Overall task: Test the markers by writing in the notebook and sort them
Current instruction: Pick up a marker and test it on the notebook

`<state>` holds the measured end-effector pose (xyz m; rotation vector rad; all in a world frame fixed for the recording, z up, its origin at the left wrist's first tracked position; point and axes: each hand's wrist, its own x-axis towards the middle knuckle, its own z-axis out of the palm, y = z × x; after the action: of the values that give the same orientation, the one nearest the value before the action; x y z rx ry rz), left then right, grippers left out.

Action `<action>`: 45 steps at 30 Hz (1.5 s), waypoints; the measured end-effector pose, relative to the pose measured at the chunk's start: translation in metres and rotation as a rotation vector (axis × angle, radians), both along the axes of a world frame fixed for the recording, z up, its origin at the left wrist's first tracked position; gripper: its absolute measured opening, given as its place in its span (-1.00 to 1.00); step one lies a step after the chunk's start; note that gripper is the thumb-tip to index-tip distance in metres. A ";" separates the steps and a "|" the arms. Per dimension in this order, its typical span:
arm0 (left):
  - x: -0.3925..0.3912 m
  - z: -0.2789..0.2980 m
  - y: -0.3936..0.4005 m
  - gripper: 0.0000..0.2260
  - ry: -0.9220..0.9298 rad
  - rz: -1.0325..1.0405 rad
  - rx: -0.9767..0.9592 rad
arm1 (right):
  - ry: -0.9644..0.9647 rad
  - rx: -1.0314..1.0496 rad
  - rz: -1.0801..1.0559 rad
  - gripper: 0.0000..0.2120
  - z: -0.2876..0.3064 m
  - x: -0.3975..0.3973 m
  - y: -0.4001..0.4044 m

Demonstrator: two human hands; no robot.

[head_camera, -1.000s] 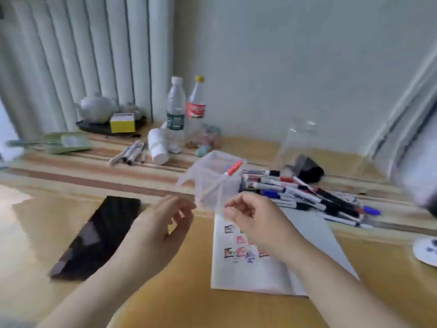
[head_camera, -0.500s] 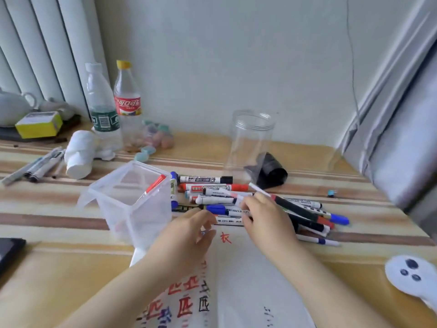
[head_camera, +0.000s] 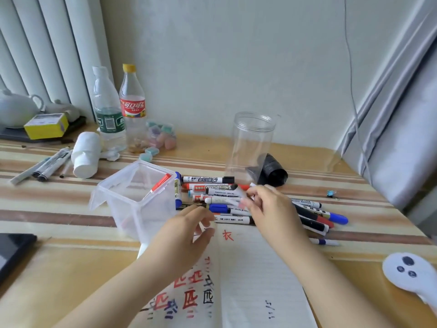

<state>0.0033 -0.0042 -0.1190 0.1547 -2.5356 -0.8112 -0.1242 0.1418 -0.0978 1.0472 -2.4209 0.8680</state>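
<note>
Centrally, a wooden tabletop (head_camera: 236, 147) with pale and brown striped covering, set against a plain light wall; vertical blinds (head_camera: 47, 50) at the rear left, grey curtain (head_camera: 402, 129) at the right.

Task items: a pile of markers (head_camera: 212, 185), black, red and blue capped, lying flat mid-table just beyond the notebook (head_camera: 257, 275). The notebook lies open at the near edge, red, blue and black test characters on its left page. A clear square plastic container (head_camera: 132, 200) stands left of the pile, one red-capped pen (head_camera: 160, 183) leaning inside. A clear round jar (head_camera: 250, 145) stands upright behind the pile, a black roll (head_camera: 274, 171) on its side just beside it.

Hands: right hand (head_camera: 272, 209) over the pile, fingers curled, pinching a white marker (head_camera: 222, 200) at its end, though motion blur softens the contact. Left hand (head_camera: 186, 235) hovers above the notebook's top edge, fingers loosely bent, holding nothing.

Other items: two plastic bottles (head_camera: 118, 110) at the rear, a bag of pastel pieces (head_camera: 162, 136) beside them, a white roll (head_camera: 85, 157), loose pens (head_camera: 47, 165) far left, a yellow box (head_camera: 46, 125), a white teapot (head_camera: 16, 110), a dark device (head_camera: 11, 252) at the left edge, a white controller (head_camera: 411, 273) near right.
</note>
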 end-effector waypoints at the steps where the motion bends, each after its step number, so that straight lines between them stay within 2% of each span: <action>1: 0.002 0.004 0.002 -0.86 0.024 -0.006 0.016 | -0.054 -0.133 0.021 -0.92 0.007 0.007 0.001; 6: 0.016 0.022 0.018 -0.66 0.035 -0.081 0.134 | -0.665 -0.657 0.154 -0.84 0.028 0.047 0.007; 7: 0.019 0.024 0.020 -0.69 0.038 -0.098 0.119 | -0.761 -0.727 0.171 -0.82 0.027 0.054 0.007; 9: 0.027 0.025 0.018 -0.77 0.032 -0.096 0.058 | -0.911 -0.782 0.189 -0.81 0.024 0.063 0.009; 11: 0.034 0.024 0.010 -0.83 -0.001 -0.065 0.032 | -0.945 -0.634 0.146 -0.81 0.019 0.072 0.014; 12: 0.039 0.023 0.006 -0.86 -0.032 -0.053 0.034 | -0.859 -0.485 0.099 -0.81 0.014 0.075 0.018; 13: 0.044 0.022 0.002 -0.89 -0.074 -0.051 0.033 | -0.661 -0.309 0.044 -0.81 0.008 0.077 0.022; 15: 0.051 0.023 0.000 -0.89 -0.183 -0.070 -0.016 | -0.040 -0.040 -0.014 -0.87 -0.001 0.080 0.031; 16: 0.053 0.023 0.001 -0.88 -0.232 -0.086 -0.055 | 0.176 0.068 0.038 -0.90 -0.004 0.083 0.032; 18: 0.054 0.023 0.008 -0.82 -0.295 -0.129 -0.109 | 0.352 0.239 0.158 -0.65 -0.013 0.088 0.024; 22: 0.057 0.022 0.022 -0.82 -0.313 -0.173 -0.128 | 0.357 0.279 0.251 -0.62 -0.017 0.089 0.022; 26: 0.060 0.021 0.018 -0.82 -0.320 -0.121 -0.111 | 0.126 0.174 0.138 -0.69 -0.020 0.071 0.085; 27: 0.059 0.020 0.019 -0.82 -0.322 -0.118 -0.117 | 0.061 0.212 0.108 -0.71 -0.024 0.068 0.104; 30: 0.051 0.016 0.028 -0.82 -0.321 -0.137 -0.134 | -0.179 0.369 0.078 -0.58 -0.042 0.063 0.145; 32: 0.045 0.013 0.036 -0.83 -0.320 -0.163 -0.135 | -0.234 0.338 0.093 -0.60 -0.049 0.062 0.152; 35: 0.040 0.008 0.044 -0.84 -0.300 -0.184 -0.107 | -0.152 0.350 0.075 -0.57 -0.058 0.059 0.154; 38: 0.039 0.007 0.045 -0.84 -0.284 -0.166 -0.089 | 0.123 0.334 -0.001 -0.52 -0.065 0.060 0.152; 42: 0.040 0.008 0.044 -0.78 -0.298 -0.159 -0.105 | 0.224 0.348 -0.077 -0.47 -0.059 0.061 0.149; 45: 0.039 0.012 0.042 -0.83 -0.255 -0.126 -0.107 | 0.267 0.291 -0.056 -0.47 -0.040 0.052 0.128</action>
<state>0.0419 0.0376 -0.1071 0.0668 -2.8472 -0.7407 -0.0720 0.2698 -0.1377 1.1087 -2.3764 0.3360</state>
